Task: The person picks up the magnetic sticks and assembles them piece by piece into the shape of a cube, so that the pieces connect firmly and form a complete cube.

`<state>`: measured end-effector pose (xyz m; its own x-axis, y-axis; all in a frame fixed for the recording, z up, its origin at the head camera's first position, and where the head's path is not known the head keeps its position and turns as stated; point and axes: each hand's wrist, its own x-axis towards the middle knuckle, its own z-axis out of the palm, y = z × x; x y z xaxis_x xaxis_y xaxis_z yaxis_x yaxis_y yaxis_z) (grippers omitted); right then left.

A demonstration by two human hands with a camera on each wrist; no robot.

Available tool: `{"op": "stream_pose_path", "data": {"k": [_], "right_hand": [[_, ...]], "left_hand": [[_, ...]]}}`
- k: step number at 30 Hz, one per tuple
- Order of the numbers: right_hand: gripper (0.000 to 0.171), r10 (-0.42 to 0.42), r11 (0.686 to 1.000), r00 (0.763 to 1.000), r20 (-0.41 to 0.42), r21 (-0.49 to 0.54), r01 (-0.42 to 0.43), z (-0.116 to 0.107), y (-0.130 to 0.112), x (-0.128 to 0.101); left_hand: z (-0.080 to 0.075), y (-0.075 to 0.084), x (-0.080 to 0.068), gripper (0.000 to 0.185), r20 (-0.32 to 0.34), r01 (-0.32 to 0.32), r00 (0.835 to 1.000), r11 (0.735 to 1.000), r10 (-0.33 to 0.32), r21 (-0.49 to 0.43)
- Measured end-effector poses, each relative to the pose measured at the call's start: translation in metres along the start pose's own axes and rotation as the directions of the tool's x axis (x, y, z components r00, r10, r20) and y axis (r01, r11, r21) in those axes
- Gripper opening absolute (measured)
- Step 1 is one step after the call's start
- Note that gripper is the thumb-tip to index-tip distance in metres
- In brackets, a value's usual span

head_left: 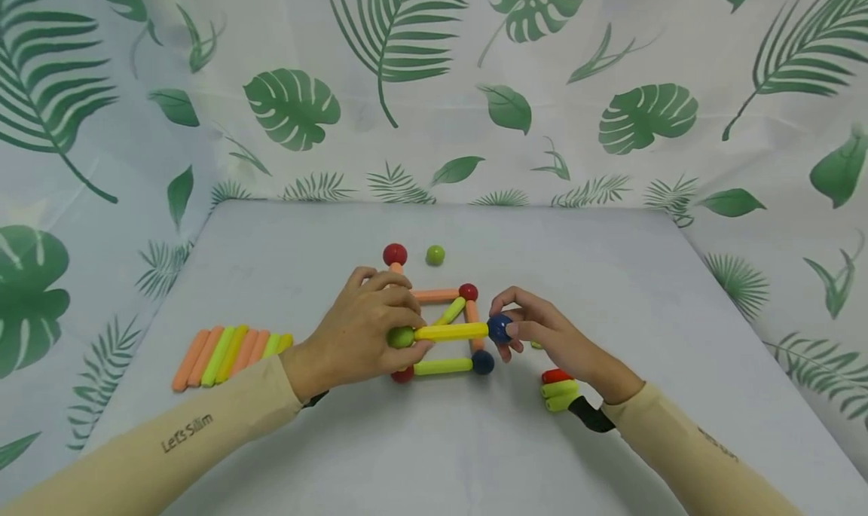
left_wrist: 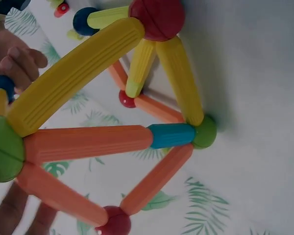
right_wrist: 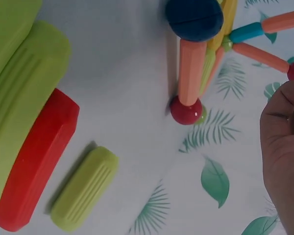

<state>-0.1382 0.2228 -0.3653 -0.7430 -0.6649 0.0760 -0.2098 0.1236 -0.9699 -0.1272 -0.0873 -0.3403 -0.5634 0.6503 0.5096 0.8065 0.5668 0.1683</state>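
A frame of ridged, plastic-looking orange, yellow, lime and blue rods and round balls (left_wrist: 103,139) stands left of my right hand (head_left: 552,340), its left side partly hidden behind my left hand (head_left: 373,324). Between my hands runs a straight yellow ridged rod (head_left: 450,331); my right fingers pinch its glossy dark-blue ball (head_left: 500,328), my left grip its round green ball (head_left: 401,337), cut off in the left-wrist view.

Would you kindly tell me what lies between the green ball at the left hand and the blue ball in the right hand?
In the head view, a yellow stick joins the green ball to the blue ball.
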Motion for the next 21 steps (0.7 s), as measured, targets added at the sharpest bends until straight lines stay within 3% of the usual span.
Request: {"op": "stream_pose_path", "data": {"k": [7,13,18,21], "right_hand": [[0.022,0.034,0.998,0.998,-0.052,-0.054,-0.036,-0.002,0.002,-0.002],[0.023,0.039,0.998,0.999,-0.032,0.043,-0.038,-0.002,0.003,-0.005],[0.042,0.071,0.994,0.997,-0.03,0.084,-0.069,0.001,0.005,-0.006],[0.047,0.092,0.993,0.995,-0.047,0.074,-0.088,0.003,0.006,-0.006]], "left_hand": [[-0.021,0.004,0.005,0.033,0.075,0.037,0.996,0.999,-0.038,0.018],[-0.024,0.007,0.008,0.03,0.195,0.006,0.981,0.998,-0.019,0.067],[-0.015,0.006,0.007,0.022,0.177,-0.085,0.982,0.989,0.063,0.121],[-0.01,0.005,0.006,0.019,0.149,-0.102,0.985,0.987,0.083,0.126]]}}
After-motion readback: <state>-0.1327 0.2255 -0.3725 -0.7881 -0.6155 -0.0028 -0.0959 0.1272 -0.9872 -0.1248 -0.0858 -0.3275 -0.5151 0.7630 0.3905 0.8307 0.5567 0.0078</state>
